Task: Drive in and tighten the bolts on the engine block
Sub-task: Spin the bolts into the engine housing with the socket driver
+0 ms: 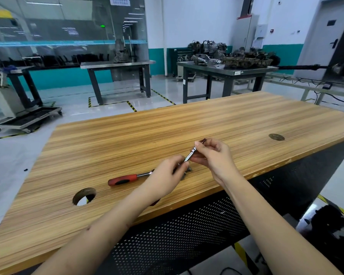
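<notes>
Both hands meet above the wooden workbench [187, 124] near its front edge. My right hand [213, 155] pinches a slim metal extension bar [190, 154] that slants up to the right, its dark tip showing past my fingers. My left hand [167, 173] grips the bar's lower end. A ratchet wrench with a red and black handle [123, 179] lies flat on the bench left of my left hand, its head hidden under that hand. Small dark metal parts [188, 170] lie on the wood just below the bar. No engine block is on this bench.
The bench has a round cable hole [84, 196] at the front left and a capped one [276, 137] at the right. Steel tables stand behind; the right one [226, 70] carries engine parts. A wheeled stand [24, 118] sits at the left.
</notes>
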Tool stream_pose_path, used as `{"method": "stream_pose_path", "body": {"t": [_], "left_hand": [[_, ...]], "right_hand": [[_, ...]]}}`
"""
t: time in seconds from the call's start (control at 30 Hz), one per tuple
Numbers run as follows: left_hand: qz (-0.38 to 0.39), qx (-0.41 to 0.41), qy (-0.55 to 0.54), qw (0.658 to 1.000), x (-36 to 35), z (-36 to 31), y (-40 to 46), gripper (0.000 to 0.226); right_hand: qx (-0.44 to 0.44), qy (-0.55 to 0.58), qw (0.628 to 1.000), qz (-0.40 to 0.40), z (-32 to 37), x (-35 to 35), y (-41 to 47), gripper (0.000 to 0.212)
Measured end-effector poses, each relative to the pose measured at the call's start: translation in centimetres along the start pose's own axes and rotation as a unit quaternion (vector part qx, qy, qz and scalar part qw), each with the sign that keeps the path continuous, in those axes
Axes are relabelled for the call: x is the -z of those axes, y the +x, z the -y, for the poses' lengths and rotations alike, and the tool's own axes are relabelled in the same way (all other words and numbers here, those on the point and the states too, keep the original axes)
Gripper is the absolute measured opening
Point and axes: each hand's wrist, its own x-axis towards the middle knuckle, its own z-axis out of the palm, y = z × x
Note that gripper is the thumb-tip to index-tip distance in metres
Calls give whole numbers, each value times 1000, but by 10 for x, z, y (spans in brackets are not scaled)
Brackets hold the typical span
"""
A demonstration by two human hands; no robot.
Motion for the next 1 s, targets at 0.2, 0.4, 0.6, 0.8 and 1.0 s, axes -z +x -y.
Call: {"method": "stream_pose_path", "body": {"t": [0.2, 0.4, 0.6, 0.8, 1.0], "left_hand": [[29, 22, -27, 999, -1, 2, -1, 23], [4, 5, -6, 1000, 6, -5, 8, 24], [16, -12, 43, 999, 8, -8, 9, 17], [25, 11, 131, 991, 9, -16, 10, 23], [17, 30, 176, 984, 2, -22, 12, 23]], "right_hand": [[-52, 12, 999, 13, 4, 2, -5, 27], [-55, -26, 996, 63, 33, 7, 0, 20], [-43, -43, 998, 31, 33, 11, -4, 20], [-10, -42, 999, -21, 23, 6, -3, 18], [8, -24, 998, -58, 22, 7, -4, 26]]}}
